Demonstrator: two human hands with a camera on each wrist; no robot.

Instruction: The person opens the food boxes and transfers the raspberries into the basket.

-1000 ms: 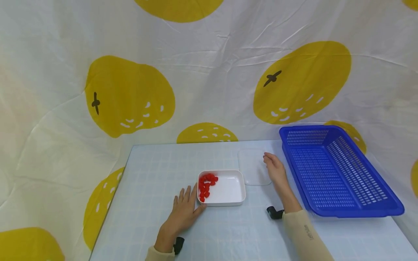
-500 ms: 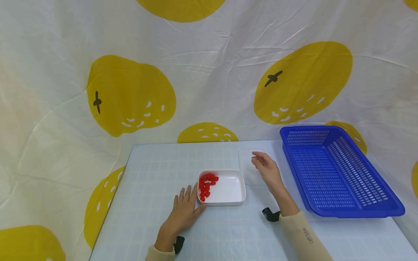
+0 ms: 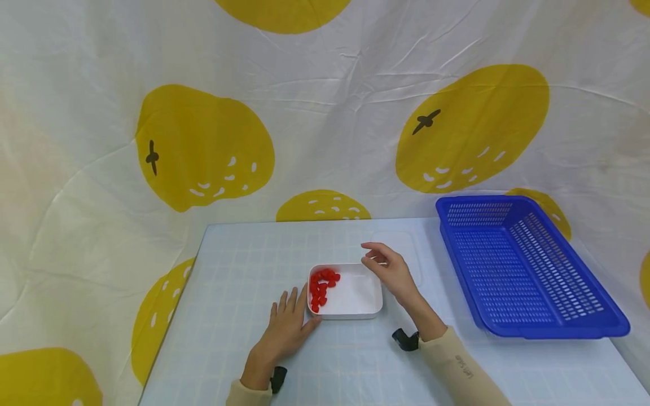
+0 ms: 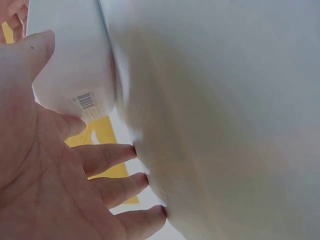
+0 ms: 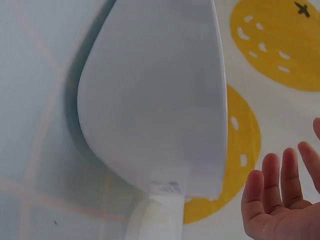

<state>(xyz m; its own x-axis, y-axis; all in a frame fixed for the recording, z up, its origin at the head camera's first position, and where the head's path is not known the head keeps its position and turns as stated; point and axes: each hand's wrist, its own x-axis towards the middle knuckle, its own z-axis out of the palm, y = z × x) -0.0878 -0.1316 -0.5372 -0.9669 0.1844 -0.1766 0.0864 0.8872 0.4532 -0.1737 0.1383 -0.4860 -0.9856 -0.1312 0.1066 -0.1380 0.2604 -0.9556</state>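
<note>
A white rectangular box (image 3: 355, 293) stands on the table, with several small red pieces (image 3: 319, 290) gathered along its left side. My left hand (image 3: 286, 327) lies spread on the table at the box's left end. Its thumb and index finger touch the box wall, and the left wrist view shows them against the outside near a barcode label. Over the box's back right corner hovers my right hand (image 3: 391, 270), fingers loosely bent. In the right wrist view its fingers (image 5: 290, 182) hold nothing visible, beside the box's white outer wall (image 5: 155, 100).
A thin clear lid (image 3: 408, 251) lies flat behind and right of the box, partly covered by my right hand. On the right stands a large blue plastic basket (image 3: 508, 270). Behind the table hangs a white cloth (image 3: 325, 141) printed with yellow fruit.
My right hand has moved left, from over the clear lid to above the box's right edge. The left hand and the box have stayed in place.
</note>
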